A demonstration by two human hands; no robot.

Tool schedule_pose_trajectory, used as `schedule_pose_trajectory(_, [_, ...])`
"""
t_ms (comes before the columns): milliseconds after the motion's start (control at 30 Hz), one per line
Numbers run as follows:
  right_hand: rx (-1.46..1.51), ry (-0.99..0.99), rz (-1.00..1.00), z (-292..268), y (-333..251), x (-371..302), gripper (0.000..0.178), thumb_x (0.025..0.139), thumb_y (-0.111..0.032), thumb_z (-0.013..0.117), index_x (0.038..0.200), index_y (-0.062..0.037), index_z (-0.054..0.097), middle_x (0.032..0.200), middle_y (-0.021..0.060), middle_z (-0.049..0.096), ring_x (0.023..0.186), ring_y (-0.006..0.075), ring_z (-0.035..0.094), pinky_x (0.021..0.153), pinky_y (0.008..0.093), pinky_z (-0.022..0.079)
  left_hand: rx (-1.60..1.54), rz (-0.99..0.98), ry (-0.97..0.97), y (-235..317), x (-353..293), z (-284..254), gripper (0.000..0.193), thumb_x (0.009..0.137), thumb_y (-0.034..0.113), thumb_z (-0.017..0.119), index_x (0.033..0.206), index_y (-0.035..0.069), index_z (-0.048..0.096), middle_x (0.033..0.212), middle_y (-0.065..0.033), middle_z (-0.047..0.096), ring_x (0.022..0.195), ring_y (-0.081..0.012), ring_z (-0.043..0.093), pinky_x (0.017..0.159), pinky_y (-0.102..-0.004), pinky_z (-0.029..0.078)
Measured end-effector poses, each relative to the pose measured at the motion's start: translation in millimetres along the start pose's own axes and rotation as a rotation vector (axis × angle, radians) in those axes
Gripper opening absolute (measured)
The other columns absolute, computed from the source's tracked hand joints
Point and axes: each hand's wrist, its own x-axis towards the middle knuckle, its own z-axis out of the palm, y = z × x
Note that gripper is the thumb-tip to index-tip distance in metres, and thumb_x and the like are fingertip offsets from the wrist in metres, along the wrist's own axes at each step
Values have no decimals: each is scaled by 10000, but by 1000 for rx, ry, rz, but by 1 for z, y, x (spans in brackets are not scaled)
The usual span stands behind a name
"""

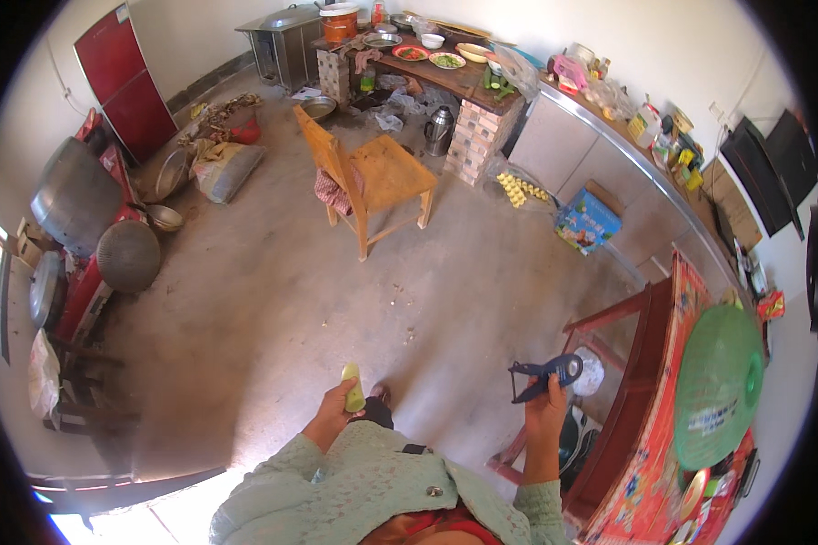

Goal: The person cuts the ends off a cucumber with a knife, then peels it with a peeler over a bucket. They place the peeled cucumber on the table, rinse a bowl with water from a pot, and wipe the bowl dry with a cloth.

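My left hand [333,409] is closed round a pale green piece of vegetable [352,385], smooth and rounded at its upper end, much like a piece of cucumber or gourd. Its lower end is partly hidden by my fingers. On the other side my right hand [544,413] grips a dark blue peeler [547,370], Y-shaped, with its forked head pointing left and a round ring at the handle's end. The two hands are well apart in front of my body, above the concrete floor [282,318].
A wooden chair [386,173] stands ahead. To my right is a red table [641,363] with a green mesh food cover [720,386]. Counters with plates, bowls [433,41] and bottles line the back. Sacks [229,168], basins and a red fridge [123,82] stand left.
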Motion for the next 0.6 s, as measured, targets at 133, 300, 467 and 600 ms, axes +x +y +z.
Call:
schedule_pose_trajectory(133, [-28,58,54,-13,-21,45,256,863,-82,569,1111,-77,504,948,30,573,811,153,571,749,299,505,61,-55,-93,32,62,70,309,800,335,638,965,91,548,789,-39,564,658,-173,569,538,-346,482])
schedule_pose_trajectory(300, [-96,200,44,-20,-28,74,237,848,-161,607,1059,-87,528,907,32,582,807,146,571,697,277,501,112,-30,-167,83,117,162,280,811,315,627,947,79,562,779,-28,564,663,-153,562,526,-314,457])
schedule_pose_trajectory(467, [-50,229,80,-41,-31,133,221,853,-202,606,1035,-91,549,911,50,618,790,162,608,671,295,513,114,32,-103,118,159,235,293,800,314,638,946,71,563,767,-28,559,653,-157,557,497,-327,456])
schedule_pose_trajectory(600, [48,183,139,-24,-34,236,222,850,-138,603,1055,-74,546,931,65,613,787,172,598,708,295,508,37,136,-19,151,177,264,306,791,322,645,954,77,561,765,-32,551,652,-169,553,493,-346,465])
